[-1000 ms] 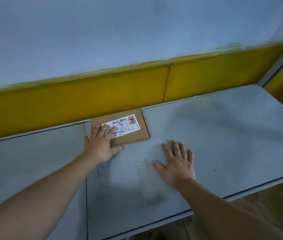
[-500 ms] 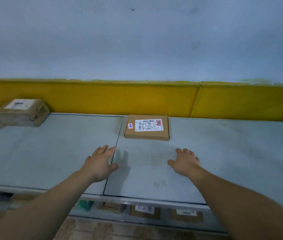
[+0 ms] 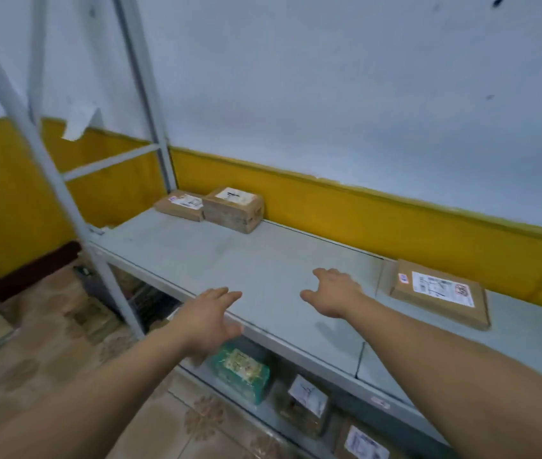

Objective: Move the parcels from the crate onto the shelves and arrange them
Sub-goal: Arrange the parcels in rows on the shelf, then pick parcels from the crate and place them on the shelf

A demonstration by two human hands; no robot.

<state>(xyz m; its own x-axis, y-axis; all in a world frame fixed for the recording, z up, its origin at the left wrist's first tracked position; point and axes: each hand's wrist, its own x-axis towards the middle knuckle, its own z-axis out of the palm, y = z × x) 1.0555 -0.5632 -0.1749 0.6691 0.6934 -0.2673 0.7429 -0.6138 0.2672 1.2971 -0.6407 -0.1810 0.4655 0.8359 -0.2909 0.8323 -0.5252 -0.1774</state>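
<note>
Flat labelled parcel (image 3: 435, 293) lies at the back edge of the shelf (image 3: 230, 260); left hand (image 3: 210, 321) and right hand (image 3: 332, 293) hover, grips released. Next, probably: fetch another from the crate.

The shelf (image 3: 263, 260) is pale grey, and its post (image 3: 24, 120) has the same grey. The wall (image 3: 329, 94) behind is whitish with a light blue tone and a few small dark spots, and its lower band (image 3: 362, 220) is strong yellow. The flat parcel (image 3: 445, 306) is brown cardboard; its white label (image 3: 435, 286) carries black print and a red mark. The thick parcel (image 3: 233, 212) and the thin parcel (image 3: 180, 207) are brown too, with white labels. Below, the green parcel (image 3: 241, 372) has a pale speckled patch. The floor (image 3: 47, 352) is beige-brown tile with darker flower-like patterns.
</note>
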